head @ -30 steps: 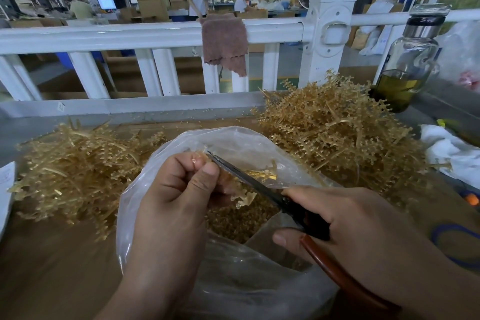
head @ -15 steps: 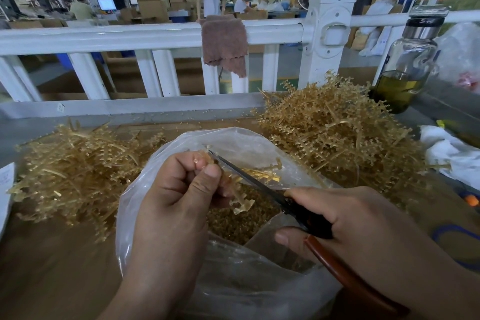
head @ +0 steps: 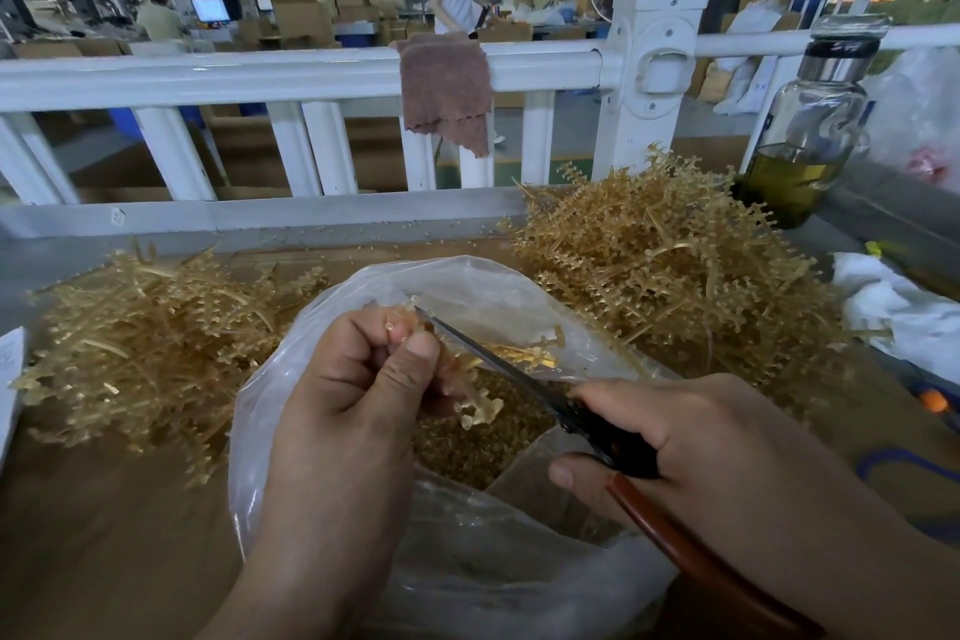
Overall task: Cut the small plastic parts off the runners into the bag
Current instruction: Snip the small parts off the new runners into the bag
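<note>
Tabletop [head: 104, 535]: brown, fenced off from a factory hall.
Right grip [head: 727, 442]: clenched on the scissors [head: 519, 379], blades aimed far-left.
Left grip [head: 353, 411]: a runner [head: 478, 408] is pinched above the open bag [head: 467, 577].
Runner axis: near-to-far, its far end met by the blade tip.

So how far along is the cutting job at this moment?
Done: a layer of cut parts covers the bottom of the bag. In hand: the left hand pinches one runner over the bag's mouth while the right hand holds scissors, blades at it. Left: a tall pile of runners at the right; whether the flatter pile at the left is already stripped, I cannot tell.
</note>
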